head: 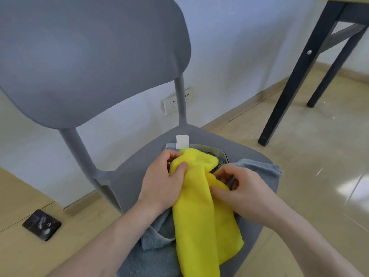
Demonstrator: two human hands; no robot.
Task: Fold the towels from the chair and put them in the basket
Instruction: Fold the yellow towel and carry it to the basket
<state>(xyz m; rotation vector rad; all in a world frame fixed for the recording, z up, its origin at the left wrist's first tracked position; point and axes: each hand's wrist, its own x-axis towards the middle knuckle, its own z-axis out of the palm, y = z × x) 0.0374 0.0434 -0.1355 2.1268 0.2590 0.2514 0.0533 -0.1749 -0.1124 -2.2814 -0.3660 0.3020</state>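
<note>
A yellow towel (pixel 201 216) lies crumpled lengthwise on the seat of a grey plastic chair (pixel 127 172), its lower end hanging toward me. My left hand (pixel 161 182) pinches the towel's upper left part between thumb and fingers. My right hand (pixel 245 192) grips its right edge near the top. Under it lies a blue-grey towel (pixel 153 254), which shows at the seat's front left and at the right (pixel 265 168). Behind the yellow towel, a dark patterned cloth with a white tag (pixel 182 141) peeks out. No basket is in view.
The chair's backrest (pixel 89 56) rises close in front. A dark table leg (pixel 295 76) stands to the right on the shiny floor. A wall socket (pixel 171 105) sits low on the white wall. A dark floor plate (pixel 42 224) lies at the left.
</note>
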